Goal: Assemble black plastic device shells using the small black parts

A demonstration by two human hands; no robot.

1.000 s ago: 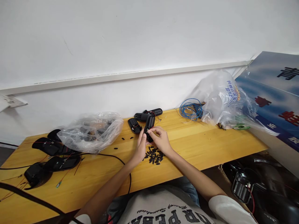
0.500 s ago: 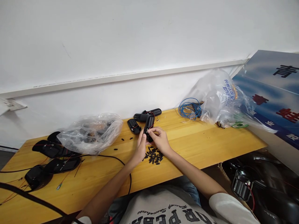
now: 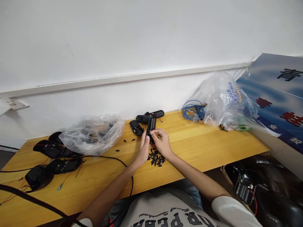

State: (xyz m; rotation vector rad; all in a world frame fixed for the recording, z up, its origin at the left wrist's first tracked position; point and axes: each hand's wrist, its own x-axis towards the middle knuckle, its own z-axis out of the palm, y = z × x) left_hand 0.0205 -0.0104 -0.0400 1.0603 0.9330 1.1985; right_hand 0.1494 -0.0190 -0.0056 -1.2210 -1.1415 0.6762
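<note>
Both my hands hold one long black plastic housing point(image 3: 151, 125) upright above the wooden bench point(image 3: 203, 148). My left hand point(image 3: 143, 151) grips its lower end from the left. My right hand point(image 3: 161, 142) pinches its side with thumb and fingers closed; thin red wires show on the housing. Just below my hands lies a heap of several small black plastic pieces point(image 3: 156, 158). Behind the held part lie more black housings point(image 3: 135, 127) with red wires.
A clear bag of black parts point(image 3: 93, 134) sits left of my hands, with black shells point(image 3: 53, 157) and a black cable point(image 3: 111, 157) beyond. At the right are a blue wire coil point(image 3: 192, 111), a big plastic bag point(image 3: 227, 101) and a blue board point(image 3: 274, 94).
My hands and the held housing stay almost where they were; only the fingers of the right hand have shifted slightly on it.
</note>
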